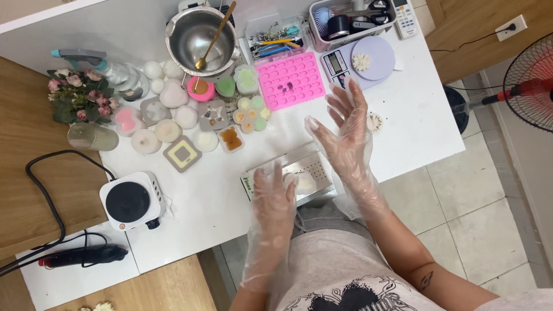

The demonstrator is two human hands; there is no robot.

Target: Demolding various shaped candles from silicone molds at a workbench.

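Left hand (275, 193), in a loose clear plastic glove: fingers (271, 175) flat and spread, pressed down on the near-left part of a shallow rectangular silvery metal tray (314, 167); nothing is clasped.

Right hand (345, 129), gloved likewise: fingers (351, 95) released and fanned, palm turned inward, raised above the tray's far right corner; it holds nothing.

Tray: lies on the white bench (403, 115) at its near edge, just in front of the person. Long axis runs left to right, tilted slightly so the right end points away from the person. One pale rounded piece (305, 183) rests inside, beside the left fingertips (possibly a moulded wax or soap form; the glove blurs it).

State of work, as judged: one piece lies in the tray and the rest of the tray's floor shows bare, so the filling looks barely begun.

Beyond the tray: a group of small round and heart-shaped pastel moulded pieces (167, 129); a pink silicone mould with many small cavities (291, 80); a stainless steel pot with a gold spoon (201, 37); a lilac digital scale carrying a white flower form (363, 60).

Left edge: a small white electric hotplate with a black top (129, 201).
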